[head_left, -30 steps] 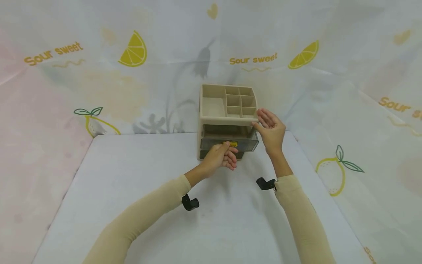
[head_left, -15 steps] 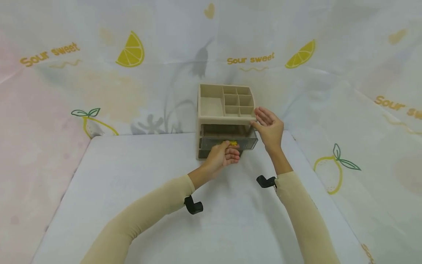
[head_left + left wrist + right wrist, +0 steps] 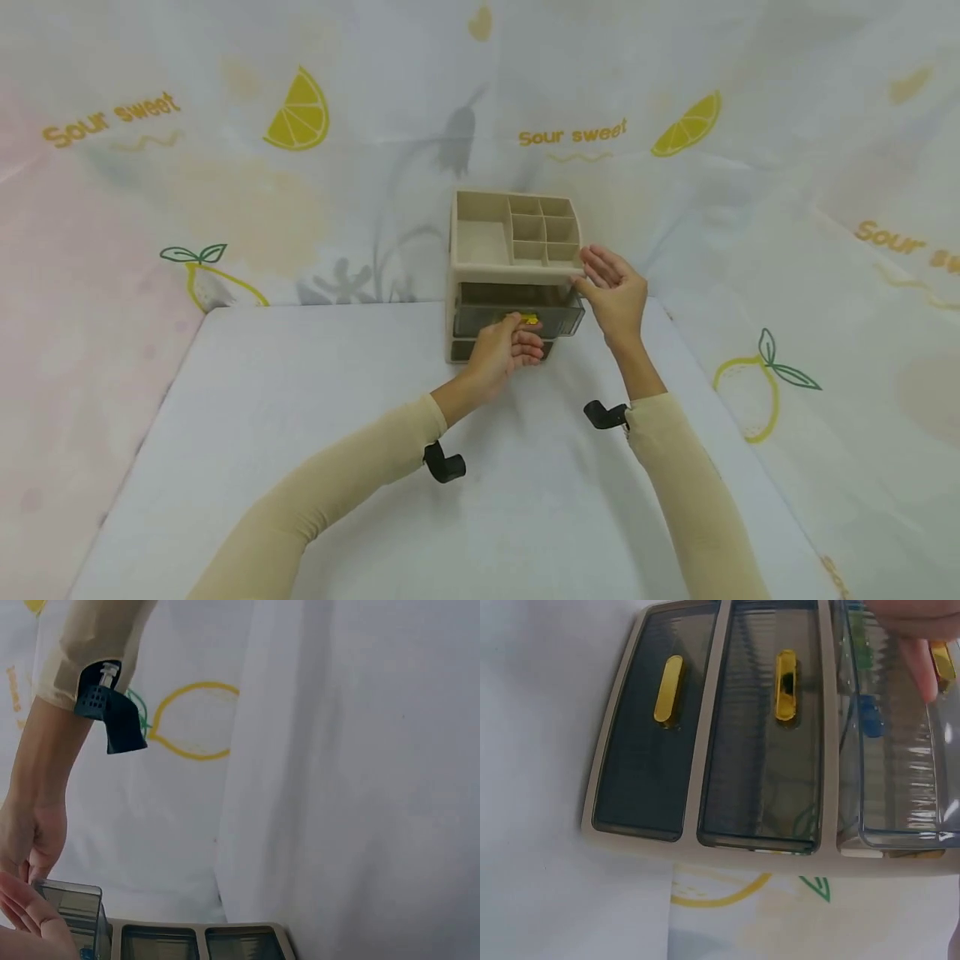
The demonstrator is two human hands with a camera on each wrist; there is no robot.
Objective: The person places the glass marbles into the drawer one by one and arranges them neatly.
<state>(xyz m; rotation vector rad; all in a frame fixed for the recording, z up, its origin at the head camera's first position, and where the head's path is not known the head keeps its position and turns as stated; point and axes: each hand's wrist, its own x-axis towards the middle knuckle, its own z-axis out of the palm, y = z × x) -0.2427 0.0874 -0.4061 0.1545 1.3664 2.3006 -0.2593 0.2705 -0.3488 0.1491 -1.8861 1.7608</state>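
Observation:
A beige desktop drawer organizer stands at the back of the table, its top split into compartments. Its top drawer, smoky and see-through, is partly pulled out. My left hand pinches the gold handle of that drawer, thumb on top, other fingers loosely bent below. At the organizer's upper right corner is my right hand, thumb at the front edge and fairly straight fingers along the side. Small blue and green items show through the drawer in the right wrist view.
Two lower drawers, the middle drawer and the bottom drawer, are closed, each with a gold handle. A white table lies in front. Behind hangs a lemon-printed cloth.
The top drawer has slid slightly inward, with my left hand moving along on its handle. My right hand stays at the organizer's corner. The head view has shifted a little.

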